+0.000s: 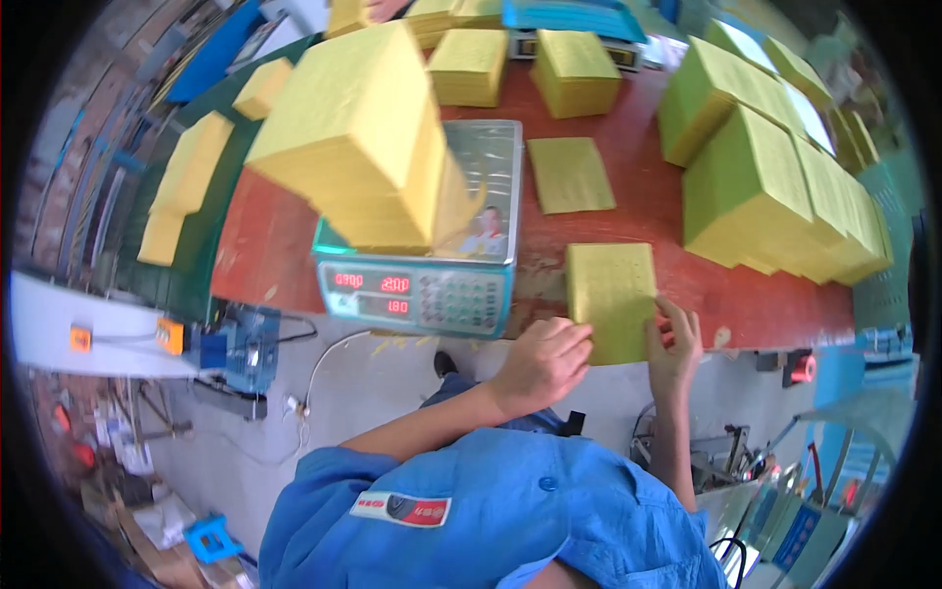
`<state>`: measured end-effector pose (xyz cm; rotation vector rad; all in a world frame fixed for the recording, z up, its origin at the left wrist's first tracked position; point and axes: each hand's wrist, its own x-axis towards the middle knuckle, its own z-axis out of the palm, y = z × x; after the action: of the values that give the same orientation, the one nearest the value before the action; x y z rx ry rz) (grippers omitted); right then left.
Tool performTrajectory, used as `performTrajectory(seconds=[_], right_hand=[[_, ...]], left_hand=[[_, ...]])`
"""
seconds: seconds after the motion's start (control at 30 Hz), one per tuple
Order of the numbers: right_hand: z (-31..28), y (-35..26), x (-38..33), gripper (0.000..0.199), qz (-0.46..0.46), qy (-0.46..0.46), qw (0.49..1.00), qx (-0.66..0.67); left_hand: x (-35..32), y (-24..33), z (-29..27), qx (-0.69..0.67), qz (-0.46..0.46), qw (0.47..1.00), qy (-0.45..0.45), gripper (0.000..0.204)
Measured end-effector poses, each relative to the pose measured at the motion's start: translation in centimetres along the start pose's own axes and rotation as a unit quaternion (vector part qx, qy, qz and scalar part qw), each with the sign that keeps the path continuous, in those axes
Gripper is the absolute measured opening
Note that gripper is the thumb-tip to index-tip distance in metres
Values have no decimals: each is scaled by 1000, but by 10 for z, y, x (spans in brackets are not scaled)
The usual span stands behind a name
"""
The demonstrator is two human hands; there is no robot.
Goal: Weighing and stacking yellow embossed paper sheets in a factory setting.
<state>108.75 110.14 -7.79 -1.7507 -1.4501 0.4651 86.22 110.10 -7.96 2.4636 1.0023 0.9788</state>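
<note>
A neat stack of yellow paper sheets (pixel 610 285) lies at the front edge of the red table, its near end over the edge. My left hand (pixel 548 365) is closed at its near left corner, fingers curled against the side. At the right side, my right hand (pixel 675 346) grips the edge with bent fingers; what its inner fingers touch is partly hidden. To the left, a digital scale (pixel 461 329) with red lit digits bears a tall pile of yellow paper (pixel 343 118). A thinner yellow stack (pixel 571 175) lies flat just beyond the one between my hands.
Large yellow paper blocks (pixel 751 196) stand in rows at the right. More stacks (pixel 469 64) sit at the back, near a second scale with a blue tray (pixel 574 18). Some lie on a green surface (pixel 186 280) at left. Another person's hand (pixel 383 8) shows at the top.
</note>
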Motion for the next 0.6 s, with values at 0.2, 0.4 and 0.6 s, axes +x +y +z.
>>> performTrajectory(seconds=[0.2,0.4,0.6], right_hand=[[1,-3,-2,28,-69,25,995,-64],[4,-29,-12,17,-173,54,975,-130],[1,-71,-11,17,-177,19,981,-81]], left_hand=[[-6,3,7,61,26,998,17,32],[-8,2,4,64,64,996,11,26],[2,4,-24,25,84,996,30,27]])
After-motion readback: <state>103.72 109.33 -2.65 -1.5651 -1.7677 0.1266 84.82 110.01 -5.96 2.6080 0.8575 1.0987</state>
